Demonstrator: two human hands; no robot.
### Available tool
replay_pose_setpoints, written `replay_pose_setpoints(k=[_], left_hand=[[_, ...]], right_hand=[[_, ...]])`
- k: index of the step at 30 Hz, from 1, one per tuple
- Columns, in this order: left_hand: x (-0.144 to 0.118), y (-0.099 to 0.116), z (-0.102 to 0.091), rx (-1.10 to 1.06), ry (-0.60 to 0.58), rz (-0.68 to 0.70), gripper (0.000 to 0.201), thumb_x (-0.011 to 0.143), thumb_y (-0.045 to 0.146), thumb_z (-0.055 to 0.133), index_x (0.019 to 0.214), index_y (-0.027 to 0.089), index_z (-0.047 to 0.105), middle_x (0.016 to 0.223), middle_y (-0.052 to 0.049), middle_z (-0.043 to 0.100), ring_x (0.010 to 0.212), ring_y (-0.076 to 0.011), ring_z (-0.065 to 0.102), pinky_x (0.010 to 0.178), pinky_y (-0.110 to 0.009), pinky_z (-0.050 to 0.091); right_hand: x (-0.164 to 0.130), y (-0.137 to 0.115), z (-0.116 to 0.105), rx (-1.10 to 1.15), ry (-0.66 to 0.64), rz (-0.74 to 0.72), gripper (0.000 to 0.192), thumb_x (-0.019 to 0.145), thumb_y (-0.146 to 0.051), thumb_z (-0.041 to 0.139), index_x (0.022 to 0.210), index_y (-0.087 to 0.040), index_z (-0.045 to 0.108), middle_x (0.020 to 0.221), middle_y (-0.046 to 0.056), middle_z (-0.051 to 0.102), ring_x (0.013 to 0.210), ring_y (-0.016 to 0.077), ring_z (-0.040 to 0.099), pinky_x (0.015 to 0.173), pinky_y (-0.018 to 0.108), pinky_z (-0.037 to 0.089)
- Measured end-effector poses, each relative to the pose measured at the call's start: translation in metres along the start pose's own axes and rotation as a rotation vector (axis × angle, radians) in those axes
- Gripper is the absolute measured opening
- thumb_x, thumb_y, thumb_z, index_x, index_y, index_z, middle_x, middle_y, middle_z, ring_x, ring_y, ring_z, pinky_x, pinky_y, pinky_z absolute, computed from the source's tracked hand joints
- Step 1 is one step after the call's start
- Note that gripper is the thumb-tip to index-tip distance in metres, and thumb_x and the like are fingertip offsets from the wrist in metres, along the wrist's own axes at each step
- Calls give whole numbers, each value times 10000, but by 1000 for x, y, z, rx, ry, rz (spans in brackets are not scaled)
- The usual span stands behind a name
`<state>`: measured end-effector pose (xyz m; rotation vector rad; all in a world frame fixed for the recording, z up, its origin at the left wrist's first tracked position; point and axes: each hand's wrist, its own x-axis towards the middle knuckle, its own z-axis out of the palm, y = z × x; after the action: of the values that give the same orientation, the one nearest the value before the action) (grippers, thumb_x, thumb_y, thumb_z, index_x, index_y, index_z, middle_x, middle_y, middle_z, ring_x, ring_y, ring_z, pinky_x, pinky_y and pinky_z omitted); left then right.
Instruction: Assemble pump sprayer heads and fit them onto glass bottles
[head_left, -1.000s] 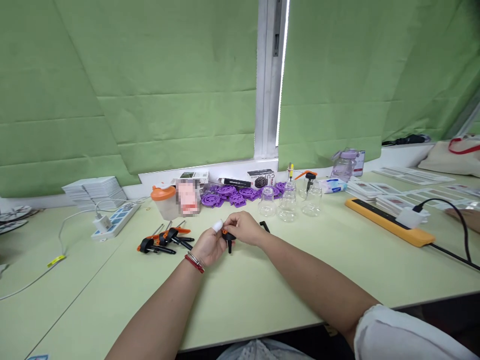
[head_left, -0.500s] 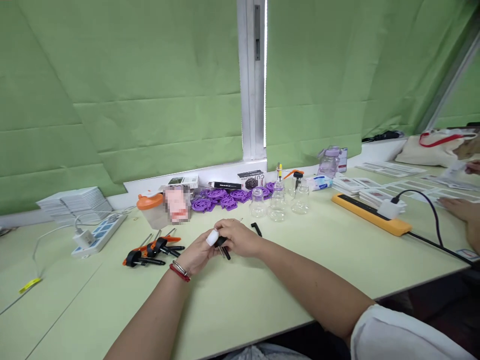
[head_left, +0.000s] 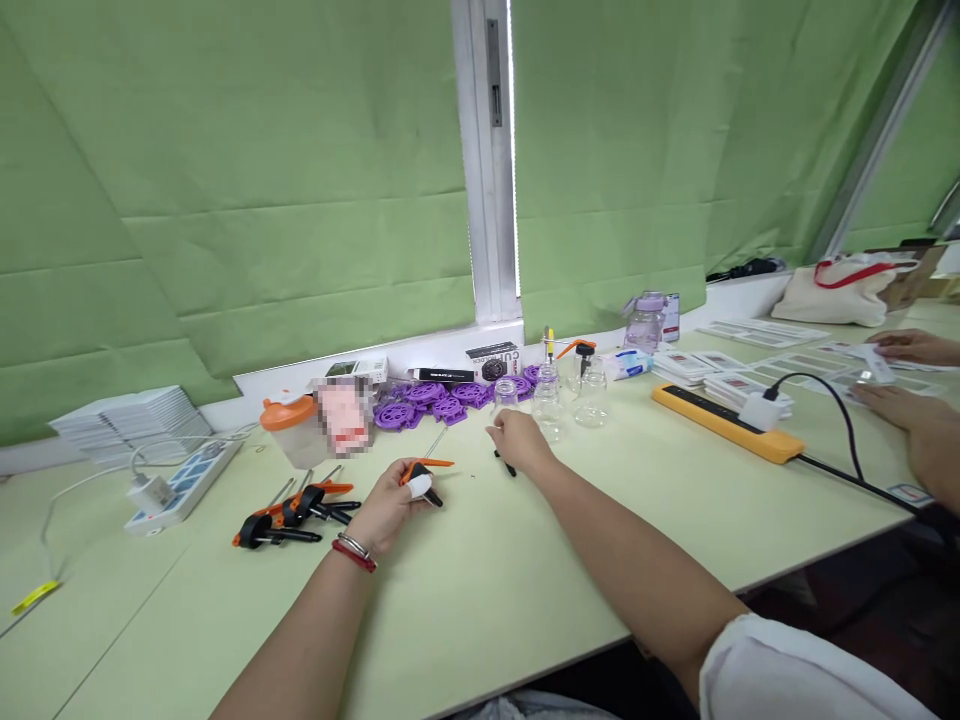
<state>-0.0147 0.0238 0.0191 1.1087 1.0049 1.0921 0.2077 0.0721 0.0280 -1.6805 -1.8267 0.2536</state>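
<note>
My left hand (head_left: 390, 505) is closed around a black-and-orange pump head (head_left: 424, 482), whose orange lever and thin metal tube stick out past my fingers. White wrapping covers one of my fingertips. My right hand (head_left: 523, 440) is apart from it, above the table near the glass bottles, with its thumb stretched out and the other fingers partly hidden. Just below it a small black nozzle piece (head_left: 507, 466) lies on the table. Several similar pump heads (head_left: 304, 512) lie to the left of my left hand. Clear glass bottles (head_left: 547, 405) stand beyond my right hand.
Behind lie purple plastic parts (head_left: 427, 398) and an orange-lidded container (head_left: 289, 425). Power strips stand left (head_left: 187, 480) and right (head_left: 724, 425), the right one trailing a black cable. Another person's hands (head_left: 896, 400) are among papers at far right.
My hands, together on the pump head before, have parted. My right hand has let go and moved right, over by the black nozzle piece; the pump head stays in my left hand, turned.
</note>
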Motion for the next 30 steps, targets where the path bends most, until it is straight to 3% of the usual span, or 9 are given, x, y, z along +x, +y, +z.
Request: replay_pose_setpoints(k=[3, 5, 9, 12, 16, 18, 25, 30], left_hand=[[3, -2, -2, -32, 73, -6, 358, 587, 186, 780, 877, 164, 570, 824, -34, 623, 704, -153, 607, 680, -323, 501], [5, -4, -3, -38, 90, 9, 376, 581, 185, 785, 884, 163, 564, 833, -40, 623, 717, -160, 615, 684, -326, 505], [8, -7, -7, -37, 121, 43, 368, 606, 204, 775, 908, 167, 568, 864, -39, 610, 734, -156, 616, 672, -317, 512], [9, -7, -9, -85, 171, 52, 356, 613, 187, 770, 907, 167, 570, 926, -49, 614, 718, -144, 617, 655, -302, 514], [9, -5, -8, -166, 196, 66, 309, 639, 154, 745, 892, 160, 568, 948, -56, 612, 720, -137, 613, 637, -286, 521], [7, -3, -7, -186, 190, 78, 288, 650, 137, 730, 880, 158, 558, 944, -57, 609, 712, -131, 605, 631, -287, 527], [7, -5, -1, -211, 148, 60, 265, 678, 142, 709, 883, 155, 542, 983, -74, 599, 749, -126, 587, 673, -296, 532], [5, -4, 2, -172, 133, 81, 362, 576, 121, 759, 876, 163, 561, 973, -52, 599, 801, -136, 581, 719, -286, 494]], right_hand=[[4, 20, 1, -177, -185, 209, 210, 766, -314, 632, 849, -121, 640, 861, 136, 654, 773, 231, 625, 591, 280, 415], [4, 26, 5, -214, -247, 236, 188, 722, -262, 667, 850, -128, 637, 871, 133, 656, 747, 228, 631, 552, 267, 399], [2, 26, 9, -246, -237, 207, 160, 716, -165, 630, 869, -123, 638, 896, 143, 657, 776, 239, 628, 557, 268, 379], [-2, 16, 9, -239, -223, 99, 135, 769, -203, 573, 867, -149, 648, 894, 114, 661, 808, 222, 612, 586, 266, 364], [-18, -8, 16, -143, -260, -337, 117, 790, -211, 547, 829, -178, 652, 862, 62, 660, 818, 177, 581, 642, 249, 348], [-27, -21, 21, -124, -286, -482, 95, 774, -178, 557, 798, -171, 649, 840, 56, 659, 824, 175, 575, 666, 248, 342], [-41, -39, 28, -143, -296, -484, 129, 809, -169, 523, 806, -169, 651, 802, 53, 673, 719, 165, 571, 646, 260, 318], [-41, -36, 28, -103, -260, -487, 125, 822, -165, 511, 796, -166, 634, 793, 39, 669, 709, 154, 567, 642, 252, 312]])
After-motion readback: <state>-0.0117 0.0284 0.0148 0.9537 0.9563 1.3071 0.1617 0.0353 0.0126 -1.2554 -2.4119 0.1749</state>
